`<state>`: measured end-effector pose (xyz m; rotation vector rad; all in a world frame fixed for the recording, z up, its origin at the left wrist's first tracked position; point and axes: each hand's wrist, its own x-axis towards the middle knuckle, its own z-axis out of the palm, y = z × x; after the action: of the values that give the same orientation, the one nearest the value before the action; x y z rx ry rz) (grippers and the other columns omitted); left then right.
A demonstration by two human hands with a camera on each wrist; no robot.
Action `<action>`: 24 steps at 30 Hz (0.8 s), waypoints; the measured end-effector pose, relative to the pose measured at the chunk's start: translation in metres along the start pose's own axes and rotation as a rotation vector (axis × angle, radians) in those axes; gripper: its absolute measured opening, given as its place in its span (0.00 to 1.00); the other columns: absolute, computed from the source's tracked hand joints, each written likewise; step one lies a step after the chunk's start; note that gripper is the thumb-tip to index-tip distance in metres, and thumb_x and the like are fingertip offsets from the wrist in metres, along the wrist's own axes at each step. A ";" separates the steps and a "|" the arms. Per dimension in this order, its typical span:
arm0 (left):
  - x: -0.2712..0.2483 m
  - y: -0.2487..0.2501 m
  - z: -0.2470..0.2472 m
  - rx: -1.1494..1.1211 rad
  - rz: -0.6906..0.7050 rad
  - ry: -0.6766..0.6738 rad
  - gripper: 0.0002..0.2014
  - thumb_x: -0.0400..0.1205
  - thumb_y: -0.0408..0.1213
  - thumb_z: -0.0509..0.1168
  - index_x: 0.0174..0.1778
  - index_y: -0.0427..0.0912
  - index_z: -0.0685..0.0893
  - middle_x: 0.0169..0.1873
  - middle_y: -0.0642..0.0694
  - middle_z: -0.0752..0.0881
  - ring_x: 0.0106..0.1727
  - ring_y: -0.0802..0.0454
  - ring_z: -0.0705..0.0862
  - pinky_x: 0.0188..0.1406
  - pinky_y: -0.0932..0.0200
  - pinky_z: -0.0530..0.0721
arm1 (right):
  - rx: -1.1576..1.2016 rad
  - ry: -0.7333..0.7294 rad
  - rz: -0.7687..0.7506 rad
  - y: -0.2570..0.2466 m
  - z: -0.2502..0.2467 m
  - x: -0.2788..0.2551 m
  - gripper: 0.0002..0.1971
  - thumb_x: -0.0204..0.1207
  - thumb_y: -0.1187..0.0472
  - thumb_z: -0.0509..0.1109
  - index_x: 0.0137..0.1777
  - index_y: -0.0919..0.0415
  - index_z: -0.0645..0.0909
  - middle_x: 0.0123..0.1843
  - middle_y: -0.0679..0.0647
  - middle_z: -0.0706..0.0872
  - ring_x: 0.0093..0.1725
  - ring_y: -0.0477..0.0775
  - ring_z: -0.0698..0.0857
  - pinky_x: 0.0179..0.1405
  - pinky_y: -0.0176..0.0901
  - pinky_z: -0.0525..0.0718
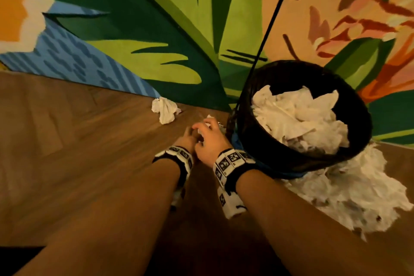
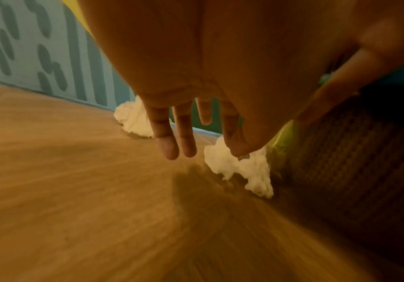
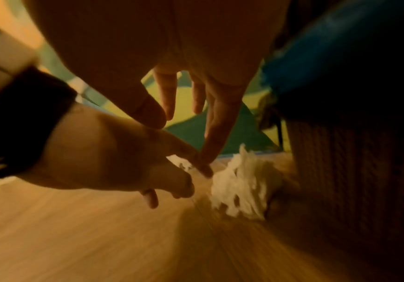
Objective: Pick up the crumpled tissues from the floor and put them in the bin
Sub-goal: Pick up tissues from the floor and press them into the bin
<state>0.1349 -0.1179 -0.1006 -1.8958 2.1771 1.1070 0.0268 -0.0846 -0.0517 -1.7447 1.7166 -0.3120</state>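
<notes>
- The left hand point(image 1: 187, 139) and the right hand point(image 1: 209, 139) reach down side by side to the wooden floor point(image 1: 78, 152), close to the left side of the bin point(image 1: 280, 159).
- A crumpled tissue point(image 2: 238, 167) lies on the floor against the foot of the bin, right under both hands.
- Left grip: the fingers point(image 2: 169, 147) hang straight and spread above the floor, and the thumb tip comes down on the top of that tissue; nothing is held.
- Right grip: the fingers point(image 3: 212, 133) point down, loosely spread, with one fingertip meeting the left thumb just over the tissue; the hand is open and holds nothing.
- A second crumpled tissue point(image 1: 165, 110) lies farther off, to the left, where the floor meets the painted wall point(image 1: 134, 29).
- The bin is dark and woven, with a blue band near its base, and it holds a heap of white tissues point(image 1: 298, 119).
- More white tissue paper point(image 1: 363, 195) is piled on the floor to the near right of the bin.
- A black cord point(image 1: 272, 20) runs down in front of the wall toward the bin's far left edge.
- Both wrists carry black-and-white patterned bands point(image 1: 230, 163).
</notes>
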 end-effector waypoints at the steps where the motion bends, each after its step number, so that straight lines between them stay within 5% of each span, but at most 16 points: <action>1: 0.006 0.000 0.009 0.023 0.013 -0.051 0.32 0.85 0.36 0.62 0.84 0.42 0.57 0.83 0.37 0.59 0.77 0.37 0.71 0.75 0.43 0.71 | 0.010 -0.005 0.045 0.009 0.005 0.005 0.23 0.77 0.65 0.64 0.72 0.48 0.73 0.83 0.50 0.54 0.71 0.59 0.76 0.69 0.46 0.77; 5: 0.024 -0.001 0.034 0.165 0.034 -0.234 0.36 0.85 0.45 0.61 0.86 0.55 0.49 0.86 0.48 0.47 0.80 0.34 0.63 0.78 0.40 0.67 | -0.046 -0.082 0.186 0.034 0.022 0.017 0.26 0.82 0.62 0.59 0.80 0.49 0.66 0.88 0.49 0.40 0.85 0.59 0.51 0.80 0.46 0.58; 8: 0.026 -0.008 0.056 0.337 0.060 -0.251 0.32 0.85 0.48 0.58 0.84 0.61 0.52 0.85 0.57 0.45 0.82 0.36 0.51 0.76 0.37 0.65 | -0.127 -0.177 0.250 0.050 0.032 0.016 0.26 0.85 0.61 0.56 0.83 0.52 0.62 0.87 0.49 0.35 0.86 0.57 0.39 0.82 0.48 0.47; 14: 0.023 -0.034 0.069 0.225 0.105 -0.041 0.19 0.85 0.44 0.59 0.74 0.55 0.75 0.77 0.48 0.67 0.71 0.41 0.74 0.70 0.46 0.76 | -0.164 -0.172 0.256 0.065 0.042 0.007 0.20 0.82 0.63 0.62 0.74 0.63 0.73 0.79 0.59 0.65 0.76 0.60 0.68 0.73 0.44 0.67; 17: 0.020 -0.047 0.064 0.018 0.029 0.038 0.14 0.84 0.39 0.59 0.65 0.52 0.80 0.66 0.41 0.80 0.60 0.40 0.83 0.59 0.47 0.82 | -0.105 -0.176 0.300 0.071 0.045 0.002 0.09 0.77 0.69 0.66 0.56 0.59 0.78 0.66 0.59 0.74 0.64 0.62 0.77 0.64 0.46 0.77; 19: 0.018 -0.053 0.057 -0.078 -0.036 0.112 0.14 0.85 0.40 0.57 0.66 0.50 0.77 0.58 0.37 0.84 0.57 0.37 0.84 0.55 0.47 0.83 | -0.052 -0.159 0.304 0.073 0.049 -0.002 0.10 0.75 0.73 0.65 0.46 0.55 0.73 0.61 0.59 0.76 0.57 0.61 0.80 0.55 0.45 0.80; 24: 0.038 -0.069 0.016 -0.279 -0.163 0.328 0.10 0.83 0.44 0.62 0.60 0.54 0.75 0.50 0.47 0.85 0.49 0.46 0.85 0.48 0.51 0.83 | 0.061 -0.074 0.308 0.067 0.052 0.004 0.13 0.76 0.66 0.67 0.54 0.49 0.70 0.43 0.50 0.78 0.37 0.50 0.78 0.30 0.39 0.75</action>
<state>0.1797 -0.1410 -0.1625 -2.4832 2.0503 1.1954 0.0042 -0.0678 -0.1320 -1.4045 1.8678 -0.1591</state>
